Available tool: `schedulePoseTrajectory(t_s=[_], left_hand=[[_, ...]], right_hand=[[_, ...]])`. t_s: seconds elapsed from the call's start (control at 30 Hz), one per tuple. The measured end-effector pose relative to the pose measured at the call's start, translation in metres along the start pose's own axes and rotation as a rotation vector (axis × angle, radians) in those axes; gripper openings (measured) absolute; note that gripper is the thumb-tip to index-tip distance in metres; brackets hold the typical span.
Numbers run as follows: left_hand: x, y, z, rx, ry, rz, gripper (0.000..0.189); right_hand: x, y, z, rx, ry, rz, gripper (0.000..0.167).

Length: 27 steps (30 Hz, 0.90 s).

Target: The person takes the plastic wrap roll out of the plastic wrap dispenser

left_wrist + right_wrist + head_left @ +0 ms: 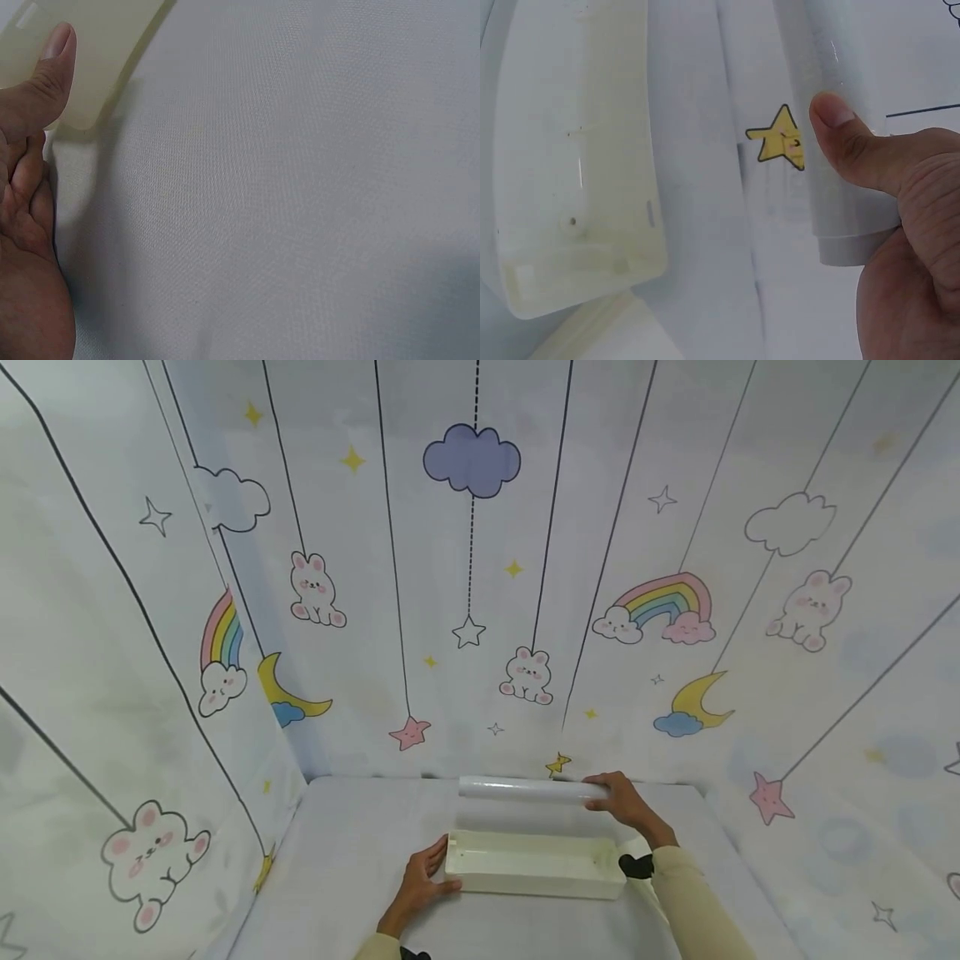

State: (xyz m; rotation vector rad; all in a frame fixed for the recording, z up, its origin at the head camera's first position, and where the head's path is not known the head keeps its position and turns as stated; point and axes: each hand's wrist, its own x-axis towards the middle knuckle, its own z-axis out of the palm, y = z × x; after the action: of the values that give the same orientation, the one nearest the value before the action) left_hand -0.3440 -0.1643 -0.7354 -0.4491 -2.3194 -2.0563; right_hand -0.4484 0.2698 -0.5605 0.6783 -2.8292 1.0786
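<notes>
My right hand [621,799] grips the right end of a white, shiny roll [525,789], which looks like plastic wrap on a tube. In the right wrist view, the thumb [847,142] lies across the roll, close to the tube's pale end. A long cream plastic box [540,887], open at the top, lies on the table nearer to me. At its left end, my left hand [422,881] holds the box, thumb along the near side and fingers at the end wall. Inside the box, a small hole shows near the right end.
A cream flat piece [600,330], partly hidden by my right forearm in the head view, lies by the box's right end. White cloth covers the table [337,835]. Printed fabric walls [480,543] with clouds and rabbits rise behind and at both sides.
</notes>
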Motion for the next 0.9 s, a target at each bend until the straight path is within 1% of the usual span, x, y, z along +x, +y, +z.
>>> schedulePoseTrajectory(t_s=[0.17,0.33,0.57,0.63,0.77,0.8,0.83,0.87,0.9], left_hand=[[0.001,-0.003,0.0,-0.053,0.005,-0.047,0.106],[0.001,-0.003,0.0,-0.076,0.011,-0.057,0.11],[0.0,-0.003,0.001,-0.07,0.015,-0.039,0.108],[0.0,-0.002,0.001,-0.042,0.013,-0.014,0.106],[0.0,-0.002,0.0,-0.022,0.01,0.006,0.104],[-0.001,-0.002,0.0,0.0,0.006,0.029,0.103],[0.0,-0.003,-0.001,-0.003,0.006,0.029,0.103],[0.0,-0.003,-0.001,-0.016,0.01,0.015,0.104],[0.0,-0.004,-0.001,-0.007,0.01,0.023,0.103]], right_hand=[[0.0,0.003,0.001,0.013,0.005,0.022,0.043],[-0.001,0.008,0.003,0.007,0.005,0.013,0.043],[0.003,0.01,0.002,0.031,0.003,0.001,0.044],[0.004,0.009,0.001,0.032,-0.003,-0.006,0.043],[0.004,0.009,0.003,0.04,0.004,-0.013,0.043],[0.004,0.01,0.004,0.041,0.009,-0.013,0.043],[0.005,0.011,0.006,0.044,0.012,-0.014,0.043],[0.005,0.011,0.008,0.047,0.016,-0.016,0.043],[0.005,0.012,0.01,0.042,0.02,-0.017,0.043]])
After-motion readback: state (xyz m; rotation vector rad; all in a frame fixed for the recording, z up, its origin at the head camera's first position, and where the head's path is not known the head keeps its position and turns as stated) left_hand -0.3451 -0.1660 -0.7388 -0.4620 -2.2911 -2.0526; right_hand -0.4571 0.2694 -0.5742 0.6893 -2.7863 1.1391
